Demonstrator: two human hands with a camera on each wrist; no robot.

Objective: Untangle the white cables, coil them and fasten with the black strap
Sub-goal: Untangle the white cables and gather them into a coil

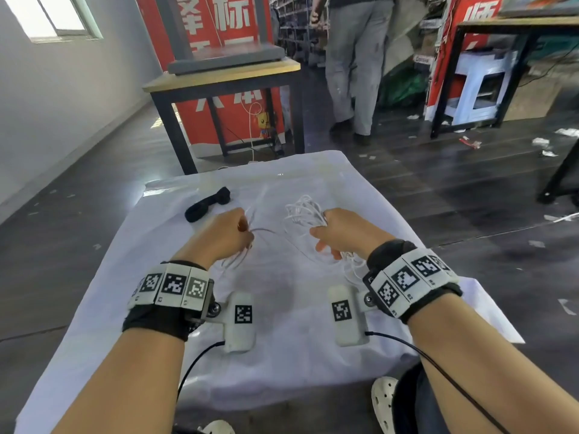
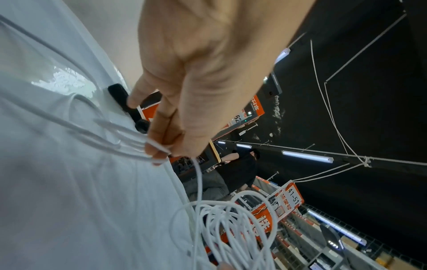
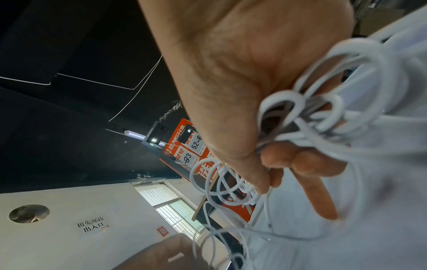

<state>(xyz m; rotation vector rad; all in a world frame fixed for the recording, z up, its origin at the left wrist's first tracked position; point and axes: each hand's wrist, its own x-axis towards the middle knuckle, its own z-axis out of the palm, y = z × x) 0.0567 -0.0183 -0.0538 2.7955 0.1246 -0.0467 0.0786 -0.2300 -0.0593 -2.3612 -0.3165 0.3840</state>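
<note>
A tangled bunch of white cables [image 1: 302,214] hangs just above the white cloth [image 1: 282,355], gripped by my right hand [image 1: 332,236]; loops spill over its fingers [image 3: 307,162] in the right wrist view. My left hand [image 1: 230,234] pinches several cable strands [image 2: 129,142] that trail across the cloth toward the bunch [image 2: 233,230]. The black strap [image 1: 206,204] lies loose on the cloth, just beyond and left of my left hand, also seen as the strap [image 2: 119,98] behind the fingers [image 2: 159,131].
The cloth-covered table drops off to dark floor on all sides. A wooden-topped table [image 1: 225,76] with red banners stands beyond it. A person [image 1: 354,64] stands at the back, and another table [image 1: 513,29] is at the far right.
</note>
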